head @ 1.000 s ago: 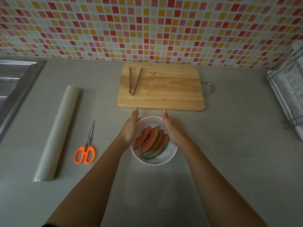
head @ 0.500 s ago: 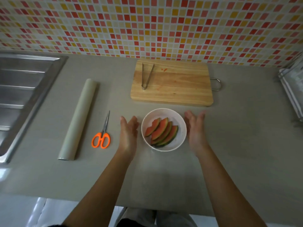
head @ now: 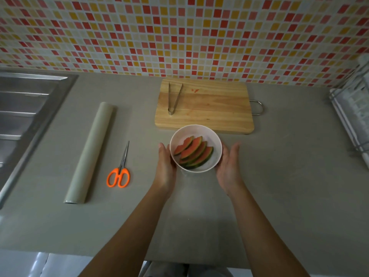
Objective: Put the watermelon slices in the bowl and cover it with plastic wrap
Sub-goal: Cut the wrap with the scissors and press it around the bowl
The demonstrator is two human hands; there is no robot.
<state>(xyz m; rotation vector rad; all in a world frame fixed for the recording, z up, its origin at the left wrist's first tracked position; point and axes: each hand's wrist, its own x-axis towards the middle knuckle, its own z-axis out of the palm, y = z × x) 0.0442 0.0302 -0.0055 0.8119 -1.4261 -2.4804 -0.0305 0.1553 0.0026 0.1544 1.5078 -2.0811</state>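
Observation:
A white bowl stands on the grey counter just in front of the cutting board, with several watermelon slices fanned inside it. My left hand lies flat against the bowl's left side, fingers straight. My right hand is flat too, palm turned to the bowl's right side and touching it low down. A faint bit of clear film shows at the bowl's near edge; whether film covers the top I cannot tell. The plastic wrap roll lies to the left.
Orange-handled scissors lie between the roll and the bowl. Metal tongs rest on the wooden cutting board. A steel sink is at far left, a wire rack at far right. The counter's front edge runs below my forearms.
Both hands spread away from the bowl half a second ago and have now closed back in against its sides. The view has shifted; the bowl stays in front of the board.

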